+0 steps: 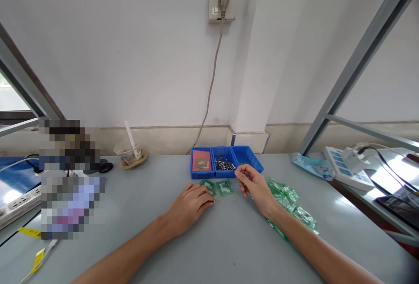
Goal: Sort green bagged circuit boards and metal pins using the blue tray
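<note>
My left hand [190, 207] lies low on the grey table, fingers loosely bent and palm down. Its fingertips reach a small green plastic bag [208, 186] and a short screw-like metal piece [216, 201]. Beside that bag is another green bag [225, 187] with small dark pieces inside. My right hand [253, 186] is raised at the front of the blue bins, thumb and index finger pinched together; whatever is between them is too small to make out. Just left of those fingertips, the middle blue bin [224, 173] holds a heap of small metal screws [223, 163].
The left blue bin [202, 175] contains a red packet [200, 156]; the right blue bin [248, 155] adjoins the middle one. A pile of green bags [291, 203] lies beside my right forearm. Further out are a cup with a straw [128, 149] and a power strip [347, 168].
</note>
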Demonstrator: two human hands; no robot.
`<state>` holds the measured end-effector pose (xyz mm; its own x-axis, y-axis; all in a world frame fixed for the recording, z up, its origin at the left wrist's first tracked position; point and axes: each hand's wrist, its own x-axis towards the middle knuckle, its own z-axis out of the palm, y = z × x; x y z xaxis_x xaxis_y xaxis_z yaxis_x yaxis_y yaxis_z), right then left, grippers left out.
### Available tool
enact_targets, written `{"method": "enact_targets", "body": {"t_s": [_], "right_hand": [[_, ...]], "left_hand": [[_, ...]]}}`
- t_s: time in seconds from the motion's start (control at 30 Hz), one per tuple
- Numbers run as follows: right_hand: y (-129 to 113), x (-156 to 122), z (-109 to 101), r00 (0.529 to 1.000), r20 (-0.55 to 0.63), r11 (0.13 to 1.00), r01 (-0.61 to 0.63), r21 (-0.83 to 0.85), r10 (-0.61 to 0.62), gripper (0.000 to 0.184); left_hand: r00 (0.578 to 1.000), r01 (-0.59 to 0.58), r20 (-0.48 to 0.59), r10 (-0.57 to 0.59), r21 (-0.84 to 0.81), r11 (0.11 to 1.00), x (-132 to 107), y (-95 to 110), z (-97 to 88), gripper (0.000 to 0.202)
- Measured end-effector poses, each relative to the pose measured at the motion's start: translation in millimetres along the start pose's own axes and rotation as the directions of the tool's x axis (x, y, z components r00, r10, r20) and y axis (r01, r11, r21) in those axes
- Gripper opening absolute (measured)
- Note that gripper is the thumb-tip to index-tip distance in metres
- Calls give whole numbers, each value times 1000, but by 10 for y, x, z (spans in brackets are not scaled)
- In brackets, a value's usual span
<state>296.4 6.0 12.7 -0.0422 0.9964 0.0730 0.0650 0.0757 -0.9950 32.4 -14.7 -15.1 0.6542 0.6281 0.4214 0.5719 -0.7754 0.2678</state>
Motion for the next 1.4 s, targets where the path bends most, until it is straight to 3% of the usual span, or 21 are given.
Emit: {"method": "enact_targets", "body": {"t_s": [0.2,0.43,1.1,1.4], "right_hand": [[-29,14,2,1000,-19,1000,-4,12,5,43],[-22,1,8,999,43,999,-33,13,33,45],[108,26,-2,979,2,944,195,-266,-202,33],[66,-2,21,996,40,971,91,-222,-84,39]], "left_hand": [[1000,-17,-17,17,9,1000,-5,3,8,24],[999,-37,-8,38,28,999,4,1,-3,21],[1000,-25,19,24,52,998,-6,-34,-29,19],[999,-40,31,38,68,997,-9,-31,-31,19]]}}
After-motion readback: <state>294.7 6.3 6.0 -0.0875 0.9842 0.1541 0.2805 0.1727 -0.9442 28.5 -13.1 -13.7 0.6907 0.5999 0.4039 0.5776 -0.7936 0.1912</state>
